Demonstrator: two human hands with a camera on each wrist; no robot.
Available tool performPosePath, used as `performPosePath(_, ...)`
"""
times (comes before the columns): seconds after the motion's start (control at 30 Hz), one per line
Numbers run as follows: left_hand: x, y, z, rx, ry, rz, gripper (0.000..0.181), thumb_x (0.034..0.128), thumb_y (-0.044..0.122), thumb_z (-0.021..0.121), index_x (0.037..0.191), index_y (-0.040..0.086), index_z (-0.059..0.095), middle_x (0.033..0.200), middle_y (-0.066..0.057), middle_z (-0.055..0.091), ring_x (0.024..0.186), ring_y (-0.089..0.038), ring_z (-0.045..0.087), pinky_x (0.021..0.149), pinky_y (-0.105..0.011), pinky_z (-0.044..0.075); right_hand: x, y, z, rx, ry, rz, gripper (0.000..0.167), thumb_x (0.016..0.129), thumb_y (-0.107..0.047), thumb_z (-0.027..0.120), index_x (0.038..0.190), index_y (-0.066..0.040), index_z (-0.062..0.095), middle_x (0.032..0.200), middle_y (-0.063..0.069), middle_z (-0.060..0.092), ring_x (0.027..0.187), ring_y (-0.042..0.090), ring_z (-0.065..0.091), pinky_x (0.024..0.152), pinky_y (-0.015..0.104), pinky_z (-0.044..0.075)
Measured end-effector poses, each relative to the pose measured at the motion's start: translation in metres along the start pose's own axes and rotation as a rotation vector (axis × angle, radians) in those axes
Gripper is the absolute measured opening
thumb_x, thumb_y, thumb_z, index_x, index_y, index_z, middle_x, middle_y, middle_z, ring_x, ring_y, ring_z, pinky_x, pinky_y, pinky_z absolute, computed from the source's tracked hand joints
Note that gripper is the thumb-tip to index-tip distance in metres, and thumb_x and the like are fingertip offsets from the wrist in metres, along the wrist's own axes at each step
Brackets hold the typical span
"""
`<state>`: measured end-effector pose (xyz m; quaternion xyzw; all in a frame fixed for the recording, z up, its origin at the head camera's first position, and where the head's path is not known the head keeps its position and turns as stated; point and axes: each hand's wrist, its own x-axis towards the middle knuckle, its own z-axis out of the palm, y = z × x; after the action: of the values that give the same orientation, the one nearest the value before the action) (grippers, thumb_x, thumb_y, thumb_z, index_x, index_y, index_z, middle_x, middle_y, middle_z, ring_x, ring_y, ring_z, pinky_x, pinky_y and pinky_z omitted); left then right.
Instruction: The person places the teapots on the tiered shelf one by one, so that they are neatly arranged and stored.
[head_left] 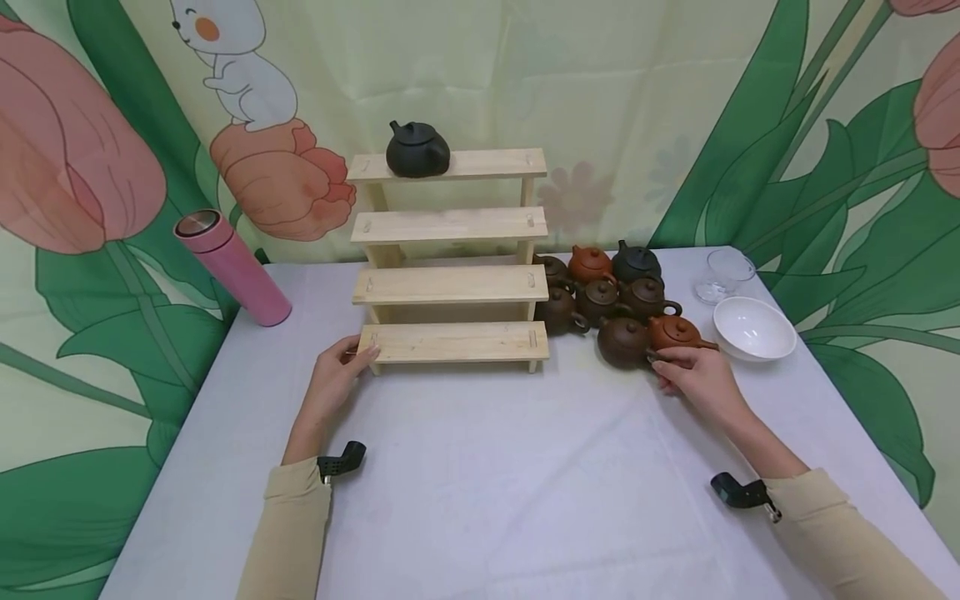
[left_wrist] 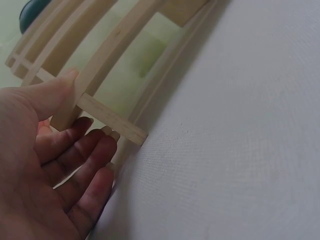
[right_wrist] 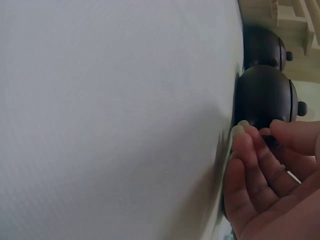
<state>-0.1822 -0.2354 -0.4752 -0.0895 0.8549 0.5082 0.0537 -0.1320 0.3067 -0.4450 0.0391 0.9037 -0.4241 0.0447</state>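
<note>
A four-step wooden display stand (head_left: 450,342) stands mid-table. My left hand (head_left: 333,379) holds the left end of its lowest step, thumb on top; in the left wrist view the fingers of that hand (left_wrist: 65,155) curl below the plank (left_wrist: 107,52). On the top step sits a black teapot (head_left: 417,152). To the right of the stand, my right hand (head_left: 701,379) pinches a dark brown teapot (head_left: 624,343) at its handle side. The fingers mostly hide that handle; the right wrist view shows thumb and fingertips against the round teapot (right_wrist: 265,97).
Several brown, reddish and black teapots crowd behind, among them a reddish one (head_left: 675,332) beside my right hand. A white bowl (head_left: 753,329) and a clear glass cup (head_left: 723,277) stand at the right edge. A pink thermos (head_left: 240,275) is at the far left.
</note>
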Motion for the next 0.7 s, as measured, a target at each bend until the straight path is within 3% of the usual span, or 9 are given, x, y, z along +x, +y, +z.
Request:
performPosePath(0.13, -0.0001, -0.0001, 0.0, 0.008, 0.001, 0.006, 0.07, 0.0914, 0.054, 0.064, 0.144, 0.01, 0.051, 0.128, -0.012, 0.059, 0.104, -0.02, 0.052, 0.079, -0.022, 0.048, 0.0003, -0.001, -0.0023, -0.041, -0.055, 0.011, 0.037, 0.098, -0.023, 0.063, 0.122, 0.006, 0.066, 0.093, 0.02, 0.072, 0.07, 0.014, 0.067, 0.063, 0.025, 0.057)
performPosePath(0.33, -0.0012, 0.0017, -0.0004, 0.023, 0.008, 0.003, 0.068, 0.0925, 0.053, 0.064, 0.143, 0.009, 0.051, 0.127, -0.013, 0.059, 0.103, -0.02, 0.052, 0.078, -0.022, 0.047, 0.0026, -0.0031, -0.0021, -0.056, -0.099, 0.007, 0.034, 0.096, -0.022, 0.066, 0.116, 0.005, 0.068, 0.085, 0.014, 0.072, 0.069, 0.015, 0.066, 0.064, 0.025, 0.056)
performPosePath(0.7, -0.0022, 0.0026, 0.0013, 0.015, 0.012, -0.016, 0.066, 0.0932, 0.051, 0.064, 0.143, 0.01, 0.051, 0.127, -0.012, 0.059, 0.104, -0.02, 0.052, 0.079, -0.023, 0.048, 0.0004, -0.0098, 0.0027, -0.077, -0.036, 0.016, 0.03, 0.096, -0.021, 0.065, 0.114, 0.003, 0.07, 0.084, 0.012, 0.073, 0.07, 0.015, 0.063, 0.062, 0.023, 0.052)
